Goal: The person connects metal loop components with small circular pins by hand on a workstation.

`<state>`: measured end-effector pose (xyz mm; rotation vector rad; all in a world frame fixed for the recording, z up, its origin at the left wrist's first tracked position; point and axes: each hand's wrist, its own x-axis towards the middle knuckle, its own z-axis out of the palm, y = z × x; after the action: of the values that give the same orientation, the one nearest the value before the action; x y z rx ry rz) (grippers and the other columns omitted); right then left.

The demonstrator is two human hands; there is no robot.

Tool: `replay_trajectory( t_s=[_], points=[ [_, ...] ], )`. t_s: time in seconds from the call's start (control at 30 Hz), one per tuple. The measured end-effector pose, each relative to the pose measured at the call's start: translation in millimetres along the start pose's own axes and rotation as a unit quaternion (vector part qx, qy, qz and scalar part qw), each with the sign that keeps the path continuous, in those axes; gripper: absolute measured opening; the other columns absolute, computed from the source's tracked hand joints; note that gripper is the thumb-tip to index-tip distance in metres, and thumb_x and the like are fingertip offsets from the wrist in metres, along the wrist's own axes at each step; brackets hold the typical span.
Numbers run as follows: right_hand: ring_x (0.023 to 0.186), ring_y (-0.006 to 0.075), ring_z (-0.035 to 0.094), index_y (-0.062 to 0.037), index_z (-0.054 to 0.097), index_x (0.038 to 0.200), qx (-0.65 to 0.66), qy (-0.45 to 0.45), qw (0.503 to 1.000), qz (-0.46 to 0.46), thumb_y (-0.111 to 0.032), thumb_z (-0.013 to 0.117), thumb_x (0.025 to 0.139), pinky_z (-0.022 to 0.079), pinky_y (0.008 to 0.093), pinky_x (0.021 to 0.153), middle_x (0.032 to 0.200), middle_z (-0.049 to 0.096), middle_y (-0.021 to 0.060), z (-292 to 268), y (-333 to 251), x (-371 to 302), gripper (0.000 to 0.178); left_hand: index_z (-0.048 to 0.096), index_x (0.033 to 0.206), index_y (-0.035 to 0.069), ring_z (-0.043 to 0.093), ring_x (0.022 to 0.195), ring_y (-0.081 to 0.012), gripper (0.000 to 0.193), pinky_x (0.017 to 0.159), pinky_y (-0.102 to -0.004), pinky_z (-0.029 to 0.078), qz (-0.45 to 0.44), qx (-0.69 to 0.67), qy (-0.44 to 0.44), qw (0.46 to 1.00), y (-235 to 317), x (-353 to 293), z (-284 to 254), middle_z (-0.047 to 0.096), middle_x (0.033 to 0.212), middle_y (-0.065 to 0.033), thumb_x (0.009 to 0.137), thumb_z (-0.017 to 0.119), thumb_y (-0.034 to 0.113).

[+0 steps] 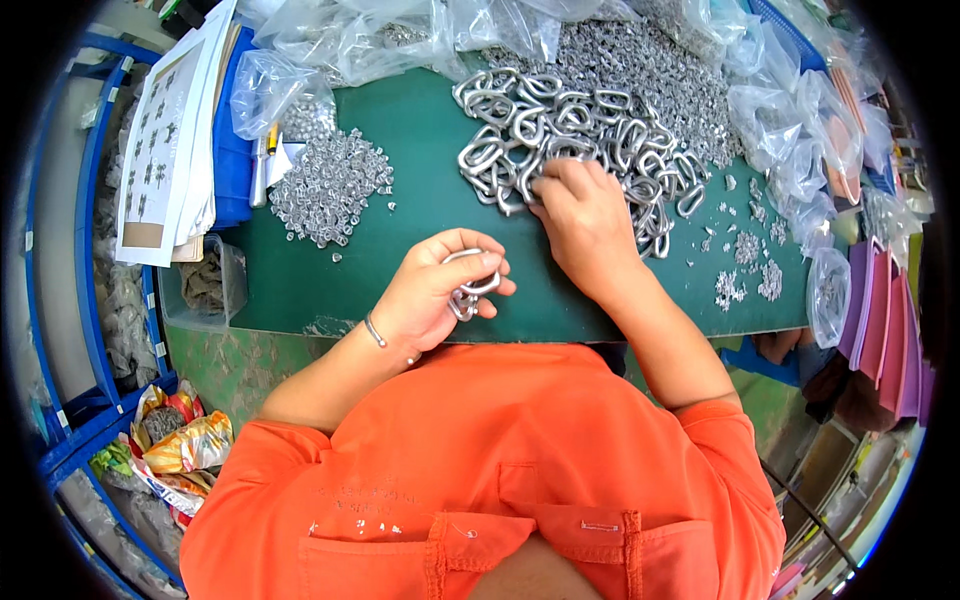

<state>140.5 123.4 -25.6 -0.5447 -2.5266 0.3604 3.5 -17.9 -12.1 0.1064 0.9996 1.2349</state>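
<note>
My left hand [440,285] is near the table's front edge, its fingers and thumb closed on a few oval metal rings [466,300]. Beyond it to the right lies a heap of thick silver oval metal rings [570,118]. At this heap's near side my right hand [585,215] has its fingers bent down and pressed together on a metal ring; its fingertips are partly hidden. A mound of small clear pieces [333,188] sits to the left on the green table [420,130].
Small metallic-looking pieces [640,65] spread behind the rings, with clear plastic bags [350,40] around the back. Little piles [745,250] lie at right. At left are a blue holder [235,150] with papers [170,140], a clear tub [205,290] and blue shelving [95,160].
</note>
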Motion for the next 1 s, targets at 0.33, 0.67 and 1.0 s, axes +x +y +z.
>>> replay_trajectory(
  t_s=[0.33, 0.67, 1.0],
  points=[
    [0.072, 0.0269, 0.053, -0.0046, 0.057, 0.094, 0.117, -0.074, 0.99, -0.025, -0.003, 0.057, 0.067, 0.041, 0.0358, 0.061, 0.088, 0.055, 0.0096, -32, -29, -22, 0.028, 0.053, 0.104, 0.003, 0.061, 0.071, -0.0153, 0.025, 0.052, -0.0233, 0.05, 0.045, 0.131, 0.003, 0.99, -4, 4, 11, 0.06, 0.084, -0.0063, 0.081, 0.061, 0.008],
    [0.074, 0.024, 0.057, -0.0006, 0.058, 0.091, 0.312, -0.059, 0.931, 0.181, -0.006, 0.062, 0.077, 0.046, 0.0292, 0.061, 0.084, 0.057, 0.0119, -31, -34, -9, 0.015, 0.053, 0.098, 0.001, 0.062, 0.075, -0.0152, 0.019, 0.052, -0.0225, 0.05, 0.064, 0.073, -0.025, 0.995, -5, 14, 0, 0.06, 0.086, -0.0069, 0.084, 0.058, 0.013],
    [0.079, 0.0275, 0.056, -0.0031, 0.059, 0.093, 0.153, -0.021, 0.987, 0.037, -0.003, 0.06, 0.077, 0.046, 0.0331, 0.066, 0.085, 0.057, 0.0109, -33, -47, -9, 0.016, 0.053, 0.091, 0.004, 0.062, 0.074, -0.0146, 0.02, 0.049, -0.0219, 0.048, 0.02, 0.062, -0.03, 0.997, -2, 6, 1, 0.06, 0.082, -0.0057, 0.083, 0.062, 0.019]
  ],
)
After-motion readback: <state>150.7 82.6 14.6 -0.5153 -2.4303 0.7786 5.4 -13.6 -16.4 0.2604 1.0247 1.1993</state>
